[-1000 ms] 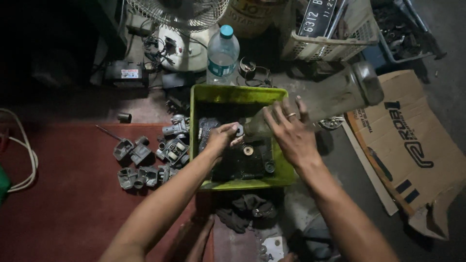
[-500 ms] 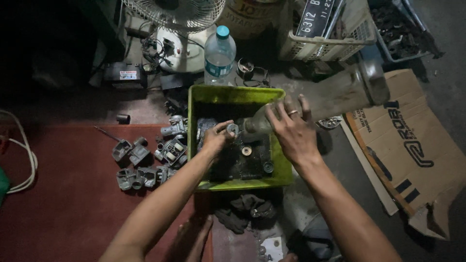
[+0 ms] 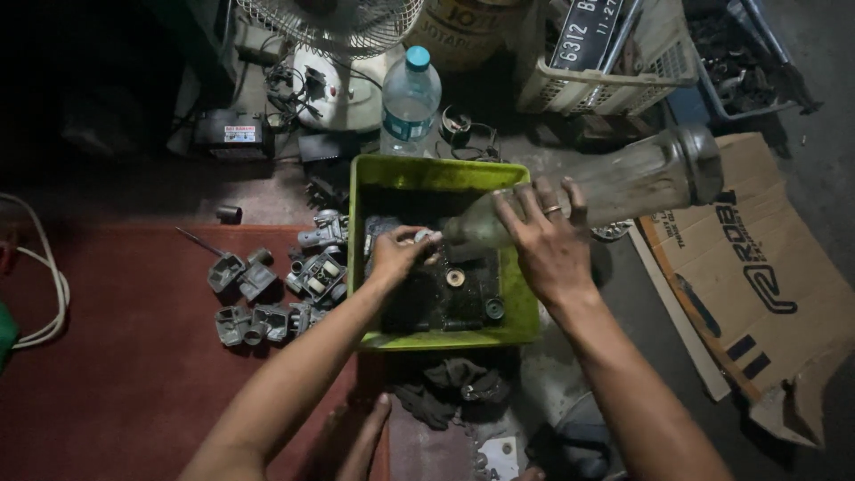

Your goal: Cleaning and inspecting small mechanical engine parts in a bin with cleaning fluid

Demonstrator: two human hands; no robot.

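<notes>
1. The right hand was closed around the neck of a glass bottle, tipped nearly flat with its mouth pointing down into the green tub and its base raised toward the cardboard.
2. A ring showed on one finger of that hand.
3. The left hand was inside the tub, its fingers pinched on a small metal part held right at the bottle's mouth.
4. The tub sat on the floor in front of the person, with dark liquid and a dark metal block in it, just below both hands.
5. A cluster of grey metal parts lay on the red mat, just left of the tub.
6. A plastic water bottle stood behind the tub, beside the base of a fan.
7. A white basket stood at the back right.
8. A dark rag lay on the floor against the tub's near edge.
9. A white cable curved along the left edge of the mat, well apart from the hands.
</notes>
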